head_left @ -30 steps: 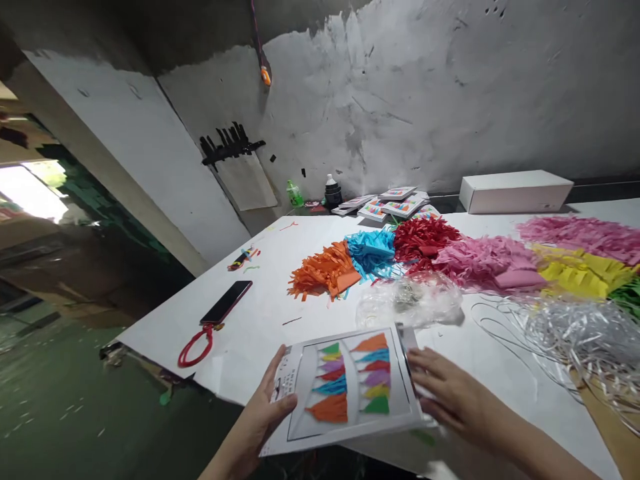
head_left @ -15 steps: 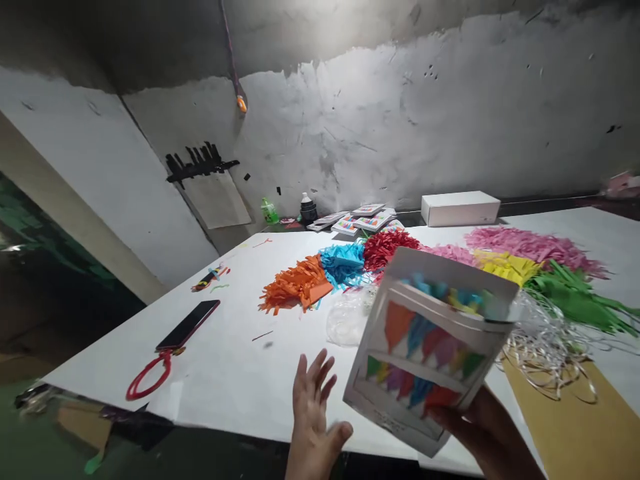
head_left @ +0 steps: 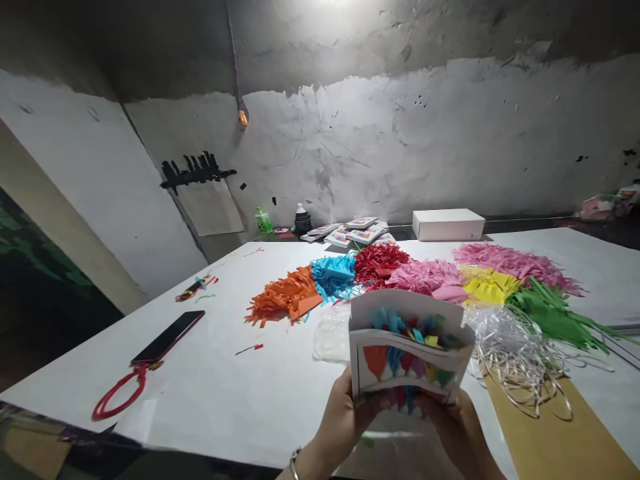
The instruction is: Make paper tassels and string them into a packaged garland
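A white printed box (head_left: 407,370) with pictures of coloured tassels is held upright over the front of the white table. Its top is open, and colourful paper pieces (head_left: 400,325) show inside. My left hand (head_left: 345,413) grips the box's lower left side, thumb across the front. Around the lower right side is my right hand (head_left: 457,420), its thumb also on the front. Behind the box lie orange fringe (head_left: 285,293), blue fringe (head_left: 334,275), red fringe (head_left: 380,260) and pink fringe (head_left: 425,277). A clear plastic bag (head_left: 331,337) is just left of the box.
Silver string (head_left: 515,347) lies tangled over a brown sheet (head_left: 570,427) at right, near yellow (head_left: 490,285) and green fringe (head_left: 560,313). A phone (head_left: 167,339) with a red strap is at left. Flat printed boxes (head_left: 363,232) and a white box (head_left: 447,225) stand at the back.
My left hand has moved right and taken hold of the box, which my right hand alone held before. The box is now more upright and lower, and the view has shifted slightly.
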